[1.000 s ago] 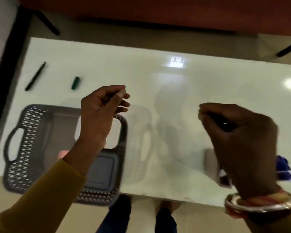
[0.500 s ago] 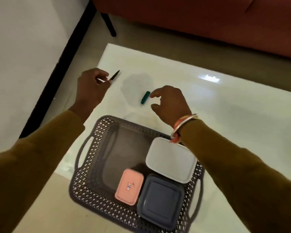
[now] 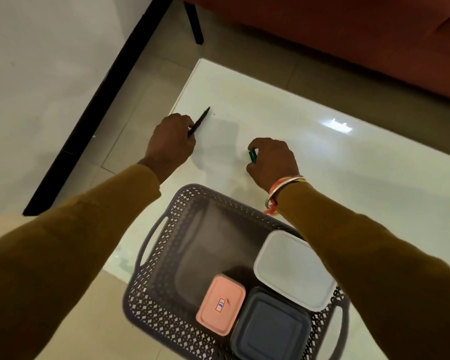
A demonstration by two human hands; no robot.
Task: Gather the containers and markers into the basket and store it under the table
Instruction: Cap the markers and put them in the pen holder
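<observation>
A grey lattice basket (image 3: 164,258) sits at the near edge of the glossy white table (image 3: 335,178). Inside it lie a white container (image 3: 294,268), a pink container (image 3: 220,305) and a dark grey container (image 3: 270,328). My left hand (image 3: 170,141) is closed around the lower end of a thin dark marker (image 3: 202,120), which points up and to the right near the table's left edge. Beyond the basket, my right hand (image 3: 273,162) curls around a short green marker (image 3: 252,155) lying on the table.
A red sofa (image 3: 348,35) with a black leg (image 3: 194,24) stands past the table's far edge. A white wall with a black skirting strip (image 3: 96,107) runs along the left. Tiled floor lies between wall and table.
The view has swung left and closer to the table's corner. My left hand has closed on the dark marker. My right hand has dropped onto the green marker and wrapped around it.
</observation>
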